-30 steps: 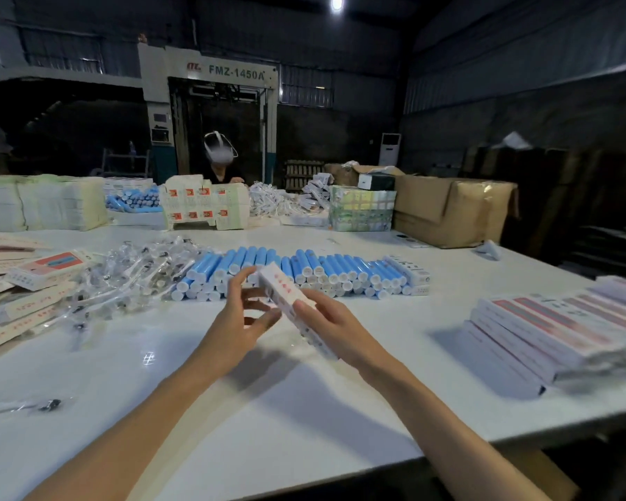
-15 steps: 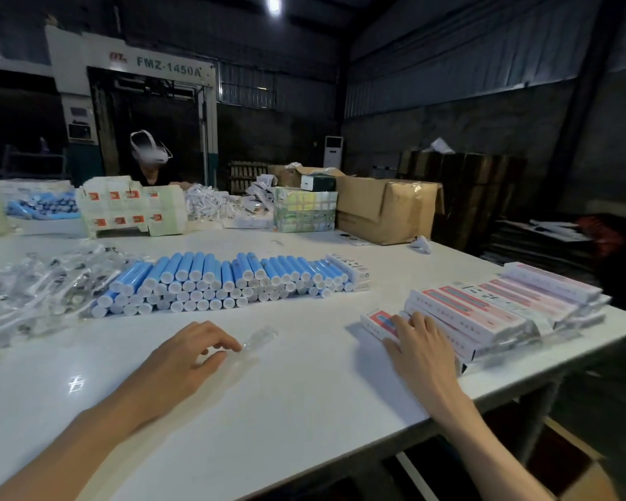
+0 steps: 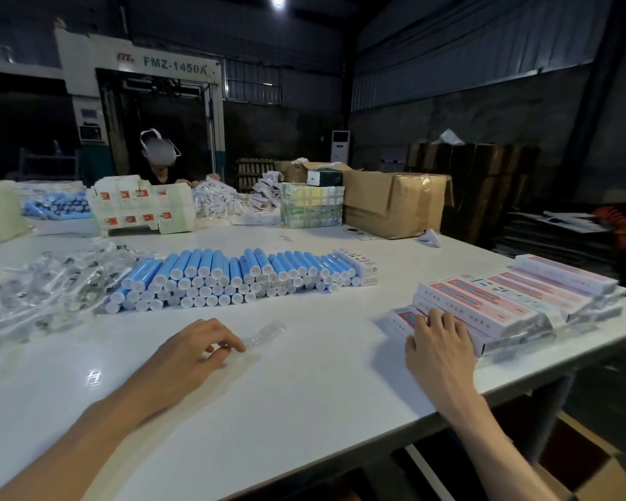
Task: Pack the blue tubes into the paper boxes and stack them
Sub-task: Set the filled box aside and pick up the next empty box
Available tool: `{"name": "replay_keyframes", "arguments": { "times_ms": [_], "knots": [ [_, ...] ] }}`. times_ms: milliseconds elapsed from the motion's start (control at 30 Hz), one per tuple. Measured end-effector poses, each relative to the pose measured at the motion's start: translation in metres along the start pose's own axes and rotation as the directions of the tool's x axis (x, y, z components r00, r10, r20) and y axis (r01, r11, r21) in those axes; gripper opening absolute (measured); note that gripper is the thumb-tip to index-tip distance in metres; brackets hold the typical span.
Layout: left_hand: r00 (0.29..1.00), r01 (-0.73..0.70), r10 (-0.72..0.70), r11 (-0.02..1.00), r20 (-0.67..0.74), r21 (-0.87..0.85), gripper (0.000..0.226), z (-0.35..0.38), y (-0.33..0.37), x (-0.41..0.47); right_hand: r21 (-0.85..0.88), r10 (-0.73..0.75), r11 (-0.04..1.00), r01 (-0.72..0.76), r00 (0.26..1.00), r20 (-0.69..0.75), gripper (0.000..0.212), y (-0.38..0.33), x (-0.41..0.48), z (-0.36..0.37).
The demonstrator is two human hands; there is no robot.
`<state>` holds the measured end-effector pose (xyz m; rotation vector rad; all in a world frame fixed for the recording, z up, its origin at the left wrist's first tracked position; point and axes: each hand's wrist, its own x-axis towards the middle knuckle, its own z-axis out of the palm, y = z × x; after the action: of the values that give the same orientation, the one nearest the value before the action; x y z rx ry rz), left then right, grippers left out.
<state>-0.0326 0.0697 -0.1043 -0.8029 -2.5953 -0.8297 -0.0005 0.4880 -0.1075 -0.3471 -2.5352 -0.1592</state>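
Several blue tubes (image 3: 232,280) with white caps lie piled in rows across the middle of the white table (image 3: 304,385). At the right edge sits a stack of pink-and-white paper boxes (image 3: 503,305). My right hand (image 3: 438,348) lies flat, fingers straight, on the nearest box (image 3: 400,318) at the stack's left end. My left hand (image 3: 192,352) rests on the table in front of the tubes. Its loosely curled fingertips touch a small clear plastic piece (image 3: 266,330). It holds no tube.
A heap of clear plastic packets (image 3: 51,283) lies left of the tubes, and two white boxes (image 3: 358,263) lie at their right end. A cardboard carton (image 3: 391,204) and bundled packs stand at the back. A person (image 3: 159,157) works across the table. The table edge runs just right of the stack.
A second ago both hands held a white box in front of the tubes. My right hand carried it right and laid it beside the stack. My left hand dropped to the table.
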Motion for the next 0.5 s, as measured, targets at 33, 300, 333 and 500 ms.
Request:
{"name": "replay_keyframes", "arguments": {
  "times_ms": [33,300,333,500],
  "knots": [
    [1.000,0.004,-0.004,1.000,0.001,0.005,0.030,-0.001,0.002,0.000,-0.003,-0.003,1.000,0.003,1.000,-0.009,0.026,-0.003,0.002,-0.003],
    [0.995,0.103,-0.103,0.993,-0.006,0.061,0.023,-0.006,0.018,-0.002,0.498,-0.282,0.818,0.287,0.955,-0.088,0.020,-0.112,0.030,-0.045],
    [0.992,0.126,-0.124,0.989,-0.032,0.075,0.022,-0.006,0.019,-0.002,0.590,-0.325,0.745,0.311,0.942,-0.087,0.016,-0.132,0.032,-0.049],
    [0.924,0.325,-0.280,0.935,-0.260,0.146,0.020,-0.015,0.012,0.002,0.945,-0.516,0.277,0.176,0.856,-0.008,0.012,-0.230,0.033,-0.053]
  ]
}}
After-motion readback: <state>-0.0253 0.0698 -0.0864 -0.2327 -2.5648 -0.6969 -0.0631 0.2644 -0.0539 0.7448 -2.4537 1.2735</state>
